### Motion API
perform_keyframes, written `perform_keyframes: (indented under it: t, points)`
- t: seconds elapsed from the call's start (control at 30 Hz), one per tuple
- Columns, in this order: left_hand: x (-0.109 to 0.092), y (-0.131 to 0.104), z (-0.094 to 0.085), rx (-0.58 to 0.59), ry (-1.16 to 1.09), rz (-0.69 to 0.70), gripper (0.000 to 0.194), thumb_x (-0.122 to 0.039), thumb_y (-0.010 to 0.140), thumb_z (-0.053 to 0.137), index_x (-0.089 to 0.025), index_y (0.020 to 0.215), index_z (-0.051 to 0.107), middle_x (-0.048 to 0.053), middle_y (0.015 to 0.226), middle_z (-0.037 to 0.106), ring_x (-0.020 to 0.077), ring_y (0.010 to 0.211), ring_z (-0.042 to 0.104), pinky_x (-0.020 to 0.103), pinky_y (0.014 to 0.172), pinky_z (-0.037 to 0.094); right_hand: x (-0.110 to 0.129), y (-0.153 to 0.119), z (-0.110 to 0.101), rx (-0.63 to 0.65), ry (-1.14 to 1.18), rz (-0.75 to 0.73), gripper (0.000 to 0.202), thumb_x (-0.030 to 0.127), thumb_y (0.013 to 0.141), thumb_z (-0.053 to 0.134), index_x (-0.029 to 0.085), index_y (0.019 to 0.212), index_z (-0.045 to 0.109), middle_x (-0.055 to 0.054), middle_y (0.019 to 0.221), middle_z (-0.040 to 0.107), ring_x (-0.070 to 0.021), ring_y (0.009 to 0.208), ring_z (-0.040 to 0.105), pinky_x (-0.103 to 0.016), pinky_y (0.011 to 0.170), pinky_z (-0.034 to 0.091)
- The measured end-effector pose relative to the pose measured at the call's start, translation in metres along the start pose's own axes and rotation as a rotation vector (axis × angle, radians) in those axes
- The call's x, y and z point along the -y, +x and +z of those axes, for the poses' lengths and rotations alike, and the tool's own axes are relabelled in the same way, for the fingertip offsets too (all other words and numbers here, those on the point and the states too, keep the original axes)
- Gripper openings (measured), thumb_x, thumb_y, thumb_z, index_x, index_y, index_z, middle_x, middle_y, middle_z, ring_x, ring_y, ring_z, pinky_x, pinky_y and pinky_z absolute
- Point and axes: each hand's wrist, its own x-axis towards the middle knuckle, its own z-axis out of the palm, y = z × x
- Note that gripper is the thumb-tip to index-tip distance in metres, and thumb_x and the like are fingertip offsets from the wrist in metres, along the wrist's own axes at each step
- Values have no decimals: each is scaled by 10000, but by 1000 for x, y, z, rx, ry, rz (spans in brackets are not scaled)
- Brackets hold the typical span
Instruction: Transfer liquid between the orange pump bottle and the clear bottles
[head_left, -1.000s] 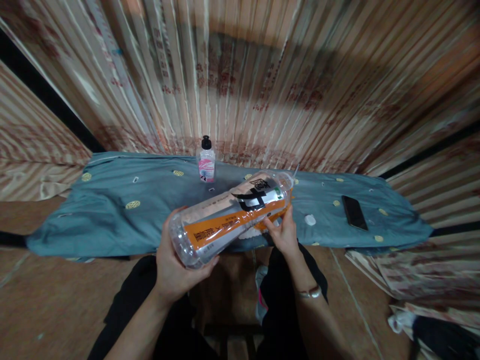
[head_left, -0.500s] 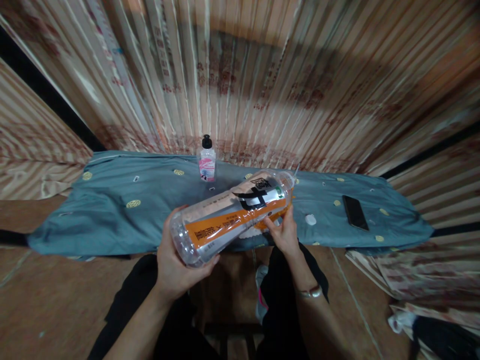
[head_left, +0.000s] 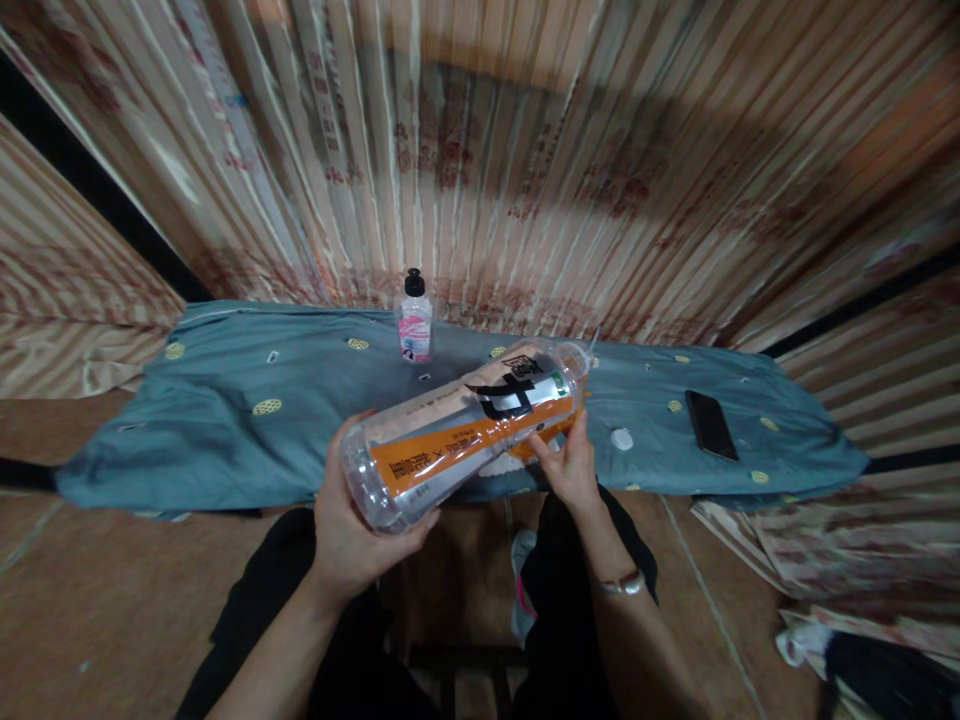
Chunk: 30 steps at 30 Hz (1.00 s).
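A large clear plastic bottle (head_left: 457,435) with an orange and silver label lies tilted in the air between my two hands, its neck up and to the right. My left hand (head_left: 360,530) wraps the base, thumb underneath. Near the shoulder, my right hand (head_left: 570,465) grips the bottle from below; some of its fingers are hidden behind it. A thin pale tip sticks out by the neck, too blurred to name. To the right on the cloth rests a small white cap (head_left: 622,438). Something white (head_left: 504,464) shows partly beneath the bottle, its kind unclear.
A small bottle with black top and pink label (head_left: 415,325) stands upright at the back of the blue-green cloth (head_left: 217,400). A black phone (head_left: 711,425) lies on the right. Pleated curtains (head_left: 480,150) rise behind, and dark frame bars (head_left: 97,190) run along both sides.
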Motion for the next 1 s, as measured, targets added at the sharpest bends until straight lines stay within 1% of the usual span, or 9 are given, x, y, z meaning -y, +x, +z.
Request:
perform_keyframes:
  t: [0.17,0.23,0.33,0.43,0.53,0.67,0.83,1.0]
  points:
    - [-1,0,1,-3,2,25,898,-525,684,912,-202,1440,551,140,1264,752,320,1100,789,469,968,668,0,0,0,1,11,0,978,658,774,768,162,1545,428,-198,1327,738,-392,1194,733,-548,1017,582]
    - [-2,0,1,-1,-1,26,900,-535,695,905,-205,1451,543,144,1280,749,320,1110,788,466,972,668,1,0,0,5,14,6,987,656,770,768,151,1546,424,-205,1327,736,-397,1197,731,-555,1022,579]
    - [-2,1,1,0,4,32,901,-544,701,900,-210,1455,539,145,1296,746,333,1120,785,492,972,669,1,0,0,20,11,14,971,653,770,763,138,1528,442,-217,1328,731,-407,1216,721,-567,1037,568]
    - [-2,1,0,5,2,48,890,-523,702,906,-211,1453,546,138,1269,749,333,1103,786,499,966,672,1,0,0,20,2,22,952,652,770,764,147,1516,457,-209,1315,739,-404,1199,726,-568,1033,568]
    - [-1,0,-1,16,9,35,894,-494,698,909,-194,1455,541,144,1279,737,334,1120,778,504,1000,657,1,0,0,9,4,19,972,662,762,763,140,1520,452,-204,1297,749,-399,1170,737,-552,1011,580]
    - [-1,-2,0,8,17,16,887,-520,703,895,-186,1444,539,153,1306,723,332,1142,768,500,1020,644,0,0,1,1,16,0,990,659,769,768,158,1548,417,-191,1317,745,-386,1182,738,-522,999,587]
    - [-1,-2,1,6,11,17,894,-534,705,894,-204,1454,535,146,1286,737,324,1113,779,477,973,664,0,0,1,5,1,20,971,653,761,770,144,1522,448,-206,1294,751,-407,1176,739,-551,995,589]
    - [0,1,2,-4,35,64,918,-595,707,887,-222,1466,532,128,1281,745,313,1097,785,472,940,677,-1,1,1,0,-8,14,978,648,753,778,163,1533,443,-189,1317,750,-396,1192,736,-542,1002,594]
